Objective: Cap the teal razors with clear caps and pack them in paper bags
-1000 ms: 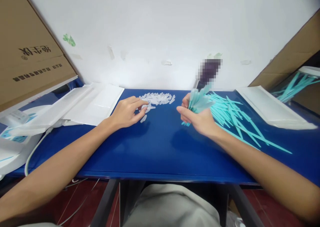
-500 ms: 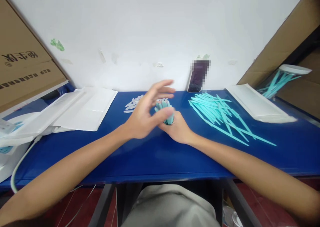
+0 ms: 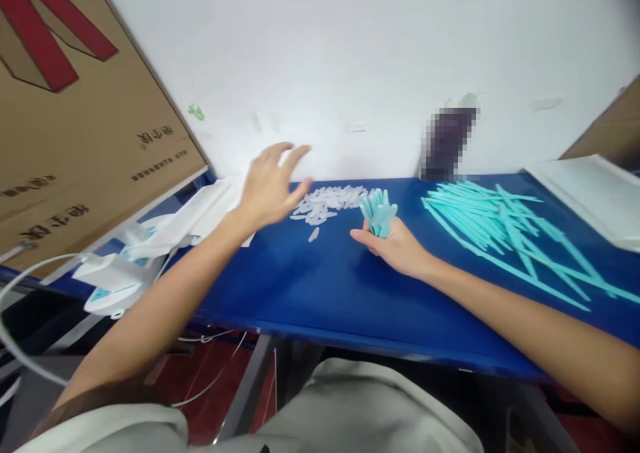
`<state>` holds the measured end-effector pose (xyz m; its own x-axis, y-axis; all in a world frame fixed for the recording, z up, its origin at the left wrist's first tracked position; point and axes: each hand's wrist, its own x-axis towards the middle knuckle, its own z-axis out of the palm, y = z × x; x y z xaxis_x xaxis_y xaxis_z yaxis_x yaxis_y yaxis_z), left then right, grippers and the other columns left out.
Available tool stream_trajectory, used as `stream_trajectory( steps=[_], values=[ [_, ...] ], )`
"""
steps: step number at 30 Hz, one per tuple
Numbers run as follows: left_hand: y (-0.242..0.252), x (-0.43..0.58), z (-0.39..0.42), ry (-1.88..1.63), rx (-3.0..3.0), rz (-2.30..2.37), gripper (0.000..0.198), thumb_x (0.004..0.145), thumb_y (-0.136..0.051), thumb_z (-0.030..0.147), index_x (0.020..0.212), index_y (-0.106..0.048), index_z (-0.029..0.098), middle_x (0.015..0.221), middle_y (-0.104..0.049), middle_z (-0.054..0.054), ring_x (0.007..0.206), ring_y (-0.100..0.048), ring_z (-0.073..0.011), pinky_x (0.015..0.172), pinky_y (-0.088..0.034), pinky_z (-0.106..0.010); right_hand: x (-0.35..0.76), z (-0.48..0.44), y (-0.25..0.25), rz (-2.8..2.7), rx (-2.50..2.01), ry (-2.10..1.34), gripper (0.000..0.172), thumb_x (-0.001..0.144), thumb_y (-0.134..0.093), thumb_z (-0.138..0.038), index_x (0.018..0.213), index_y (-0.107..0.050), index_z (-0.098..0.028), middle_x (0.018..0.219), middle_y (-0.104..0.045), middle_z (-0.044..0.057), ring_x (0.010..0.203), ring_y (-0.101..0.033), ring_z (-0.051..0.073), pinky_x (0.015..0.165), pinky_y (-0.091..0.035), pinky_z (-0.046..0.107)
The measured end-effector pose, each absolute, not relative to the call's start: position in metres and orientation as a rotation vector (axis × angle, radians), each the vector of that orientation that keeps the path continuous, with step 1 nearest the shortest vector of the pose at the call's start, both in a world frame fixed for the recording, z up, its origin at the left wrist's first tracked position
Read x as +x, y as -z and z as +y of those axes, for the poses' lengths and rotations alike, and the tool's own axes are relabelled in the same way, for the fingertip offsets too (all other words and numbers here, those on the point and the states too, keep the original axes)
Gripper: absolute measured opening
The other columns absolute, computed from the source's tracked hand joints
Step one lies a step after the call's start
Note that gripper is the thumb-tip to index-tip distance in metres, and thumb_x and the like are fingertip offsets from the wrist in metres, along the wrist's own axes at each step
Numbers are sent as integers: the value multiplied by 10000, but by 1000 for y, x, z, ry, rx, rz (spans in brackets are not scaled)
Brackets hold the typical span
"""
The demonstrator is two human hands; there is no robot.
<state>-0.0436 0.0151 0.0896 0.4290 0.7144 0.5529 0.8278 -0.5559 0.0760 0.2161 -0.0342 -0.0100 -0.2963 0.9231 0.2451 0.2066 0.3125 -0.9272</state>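
Note:
In the head view my right hand [image 3: 397,246] is wrapped round a bundle of turquoise sticks [image 3: 379,210], whose blunt, rounded ends fan out above the fist. My left hand [image 3: 273,183] is raised with its fingers apart and nothing in it, left of a heap of small translucent whitish pieces [image 3: 333,203]. One such piece lies loose in front of the heap. To the right of my right hand, a pile of long, thin turquoise sticks [image 3: 470,216] spreads over the blue table [image 3: 320,286].
A phone-like dark object [image 3: 447,143], partly blurred out, leans on the white wall [image 3: 320,60]. White packages [image 3: 590,193] lie at the right. At the left stand a printed cardboard box [image 3: 100,126] and a white device [image 3: 113,276] with a cable.
My left hand has moved away from the bundle to the left, uncovering the whitish heap. My right hand still holds the bundle. The camera view has turned left.

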Motion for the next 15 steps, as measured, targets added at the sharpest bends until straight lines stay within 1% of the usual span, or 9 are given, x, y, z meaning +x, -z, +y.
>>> stream_trajectory(
  steps=[1, 3, 4, 5, 6, 8, 11, 13, 15],
  values=[
    [-86, -70, 24, 603, -2331, -1587, 761, 977, -483, 672, 1563, -465, 186, 1612, -415, -213, 1501, -335, -470, 1211, -256, -662, 215, -35, 10, -1762, -1036, -1047, 473, 866, -699, -539, 637, -423, -230, 560, -382, -66, 555, -347, 113, 566, -316, 294],
    [-76, -115, 36, 188, -2086, -2042, 968, 905, -472, 798, 1642, -326, 188, 1667, -310, -259, 1519, -256, -547, 1166, -235, -738, 214, -38, 7, -1844, -1037, -1051, 483, 875, -682, -500, 611, -382, -230, 563, -350, -65, 557, -312, 106, 555, -284, 290],
    [-69, -132, 39, 21, -2033, -2184, 1085, 845, -497, 858, 1660, -276, 177, 1667, -304, -278, 1509, -266, -563, 1154, -250, -739, 214, -39, 5, -1880, -1030, -1055, 489, 877, -674, -490, 601, -366, -230, 562, -339, -63, 556, -295, 103, 547, -270, 289],
    [-62, -144, 40, -95, -2051, -2253, 1144, 807, -519, 885, 1667, -250, 179, 1654, -332, -282, 1493, -305, -561, 1145, -278, -725, 214, -41, 3, -1910, -1025, -1058, 491, 878, -667, -487, 594, -360, -229, 561, -334, -63, 554, -282, 101, 541, -260, 287],
    [-55, -151, 40, -156, -2085, -2277, 1152, 800, -522, 888, 1668, -242, 185, 1632, -375, -282, 1473, -346, -558, 1134, -305, -712, 214, -43, 1, -1933, -1021, -1060, 488, 879, -661, -487, 590, -364, -227, 560, -335, -62, 551, -274, 99, 537, -256, 286],
    [-43, -157, 36, -128, -2134, -2268, 1076, 842, -526, 828, 1660, -255, 185, 1569, -460, -287, 1421, -437, -535, 1097, -383, -658, 213, -45, -2, -1955, -1020, -1055, 474, 876, -657, -487, 592, -382, -225, 562, -345, -61, 549, -277, 97, 534, -262, 284],
    [-38, -158, 33, 74, -2131, -2180, 925, 898, -588, 619, 1648, -270, 180, 1457, -547, -279, 1319, -547, -489, 1025, -470, -586, 212, -48, -3, -1955, -1024, -1033, 462, 875, -650, -475, 593, -382, -225, 564, -344, -61, 548, -286, 96, 539, -272, 285],
    [-44, -162, 35, 290, -2111, -2081, 897, 887, -629, 516, 1644, -273, 191, 1373, -596, -245, 1241, -597, -453, 1002, -492, -569, 212, -48, -2, -1938, -1031, -1001, 457, 876, -641, -463, 594, -368, -228, 566, -341, -60, 551, -283, 97, 544, -272, 286],
    [-55, -166, 40, 646, -2184, -1919, 883, 897, -622, 520, 1636, -265, 193, 1279, -636, -214, 1126, -637, -406, 965, -510, -566, 212, -49, -1, -1913, -1052, -951, 454, 883, -623, -459, 596, -354, -232, 568, -343, -57, 553, -283, 100, 549, -275, 286]
  ],
)
